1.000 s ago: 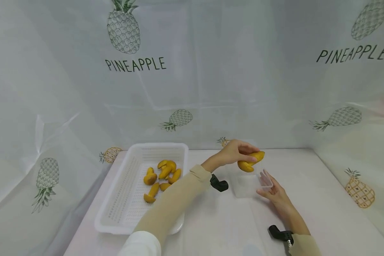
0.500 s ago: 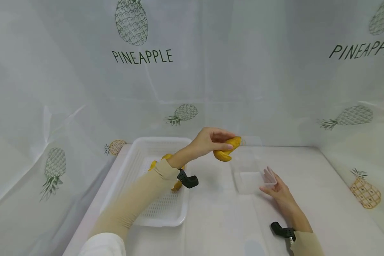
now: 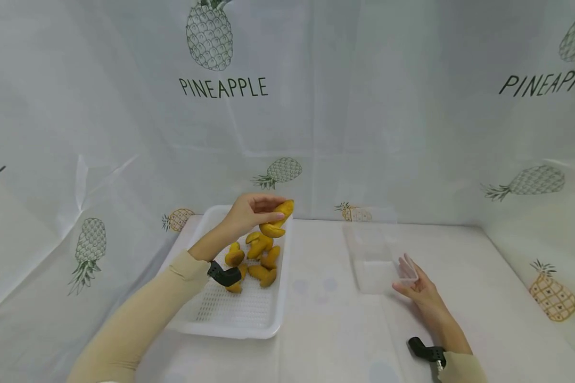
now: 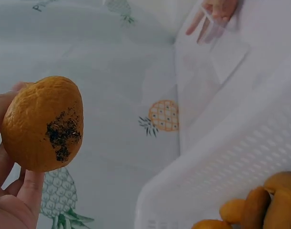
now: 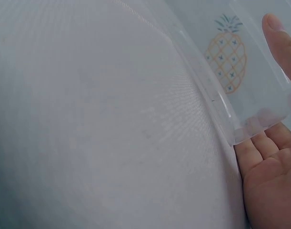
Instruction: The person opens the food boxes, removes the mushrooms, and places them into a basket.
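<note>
A yellow-orange mushroom (image 3: 279, 221) is pinched in my left hand (image 3: 250, 214), raised over the back right part of the white basket. Its rounded cap, marked with a black patch, faces the camera in the left wrist view. Below it, several more mushrooms (image 3: 259, 244) lie in the basket (image 3: 241, 334). Off to the right, my right hand (image 3: 426, 295) grips the right side of a clear plastic container (image 3: 376, 270). In the right wrist view the thumb is at the container's near wall (image 5: 221, 102) side and the fingers curl beneath its edge.
The basket has perforated walls and stands on the left of the white-covered table (image 3: 326, 330). A pineapple-print sheet (image 3: 354, 122) hangs behind the table and along its sides. Black camera mounts (image 3: 224, 274) sit on both wrists.
My left hand has carried the mushroom leftward, from above the clear container to over the basket. The right hand stays at the container. The head view has shifted slightly.
</note>
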Demonstrator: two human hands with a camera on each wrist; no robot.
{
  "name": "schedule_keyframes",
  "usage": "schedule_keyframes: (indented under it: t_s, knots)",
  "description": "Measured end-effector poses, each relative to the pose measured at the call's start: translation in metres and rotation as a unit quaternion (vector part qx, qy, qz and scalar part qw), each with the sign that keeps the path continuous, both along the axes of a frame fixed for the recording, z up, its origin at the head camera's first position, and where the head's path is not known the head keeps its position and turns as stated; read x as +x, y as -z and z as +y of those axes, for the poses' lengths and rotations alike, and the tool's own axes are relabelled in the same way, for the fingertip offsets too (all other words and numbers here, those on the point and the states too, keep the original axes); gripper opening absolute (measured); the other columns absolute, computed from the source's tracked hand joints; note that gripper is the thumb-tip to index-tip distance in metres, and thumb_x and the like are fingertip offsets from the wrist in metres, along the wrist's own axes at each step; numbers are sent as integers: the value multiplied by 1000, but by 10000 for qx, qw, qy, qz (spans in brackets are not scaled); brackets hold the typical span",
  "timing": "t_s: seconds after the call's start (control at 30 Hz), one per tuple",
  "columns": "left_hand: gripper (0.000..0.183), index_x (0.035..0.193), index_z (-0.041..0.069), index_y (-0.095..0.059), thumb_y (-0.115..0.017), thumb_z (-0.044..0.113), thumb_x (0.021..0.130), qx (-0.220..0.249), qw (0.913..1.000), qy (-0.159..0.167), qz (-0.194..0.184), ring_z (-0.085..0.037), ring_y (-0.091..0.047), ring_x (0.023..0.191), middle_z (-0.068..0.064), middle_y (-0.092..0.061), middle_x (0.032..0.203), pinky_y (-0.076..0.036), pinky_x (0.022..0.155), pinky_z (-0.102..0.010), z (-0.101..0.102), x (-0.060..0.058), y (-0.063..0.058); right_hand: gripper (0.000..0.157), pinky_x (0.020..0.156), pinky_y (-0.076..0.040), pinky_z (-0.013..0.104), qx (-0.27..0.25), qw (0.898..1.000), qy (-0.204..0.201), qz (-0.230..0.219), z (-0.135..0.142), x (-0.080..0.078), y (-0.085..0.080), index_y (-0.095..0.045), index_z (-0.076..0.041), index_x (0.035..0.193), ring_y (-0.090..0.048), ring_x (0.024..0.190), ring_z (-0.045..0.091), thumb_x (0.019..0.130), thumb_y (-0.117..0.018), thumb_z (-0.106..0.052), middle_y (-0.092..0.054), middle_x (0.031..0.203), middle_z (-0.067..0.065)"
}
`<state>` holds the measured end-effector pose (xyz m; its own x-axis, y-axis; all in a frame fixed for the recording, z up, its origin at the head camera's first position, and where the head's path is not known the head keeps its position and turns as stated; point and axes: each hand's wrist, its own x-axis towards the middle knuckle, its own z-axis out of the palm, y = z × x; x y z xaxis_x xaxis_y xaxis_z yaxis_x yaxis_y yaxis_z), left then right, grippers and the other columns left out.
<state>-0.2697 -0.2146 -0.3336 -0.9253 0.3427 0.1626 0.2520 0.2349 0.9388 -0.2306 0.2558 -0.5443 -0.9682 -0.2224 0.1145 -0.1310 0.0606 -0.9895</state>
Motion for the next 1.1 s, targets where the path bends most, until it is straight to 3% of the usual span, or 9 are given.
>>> schedule_keyframes:
  t_s: [0.17,0.43,0.73,0.87,1.0,1.1]
  knots:
    - [40,126,9,-69,-78,19,88,-194,9992,-330,-130,-21,-63,114,-4,-68,124,-54,92,-31,-24,6,12,84,99,-36,8,134,9999,79,-48,-1,1,3,-15,-15,161,-32,136,-6,96,-64,1,-13,162,23]
    - [46,128,7,-66,-80,22,88,-468,9966,-572,-368,-27,-61,117,-9,-65,129,-53,95,-35,-51,6,37,83,98,-35,6,189,9998,115,1,1,4,1,-15,-14,161,-33,133,-11,96,-64,1,-11,162,25]
    - [41,123,4,-68,-80,20,87,-842,9946,-389,-473,-29,-66,106,-13,-65,124,-57,86,-36,-65,13,72,83,98,-38,8,203,9998,-22,80,3,6,4,-12,-13,161,-30,136,-8,96,-62,3,-9,161,27]
    - [41,125,-4,-64,-77,13,89,-707,9953,-239,-620,-31,-68,100,-19,-66,120,-58,83,-37,-70,13,85,83,98,-37,8,206,9998,7,74,3,7,4,-12,-13,161,-31,134,-11,96,-62,3,-9,161,26]
    - [38,126,-9,-59,-71,4,93,-666,9951,-192,-700,-37,-68,98,-25,-66,114,-59,81,-42,-70,13,88,83,99,-37,8,127,9999,51,68,2,6,4,-13,-12,161,-32,132,-12,96,-62,3,-9,161,27]
    - [34,125,-6,-60,-70,3,93,-801,9945,-253,-631,-41,-67,99,-25,-67,112,-58,82,-45,-67,12,84,84,98,-38,8,51,9999,74,82,2,4,2,-13,-11,161,-34,131,-14,95,-63,4,-8,161,28]
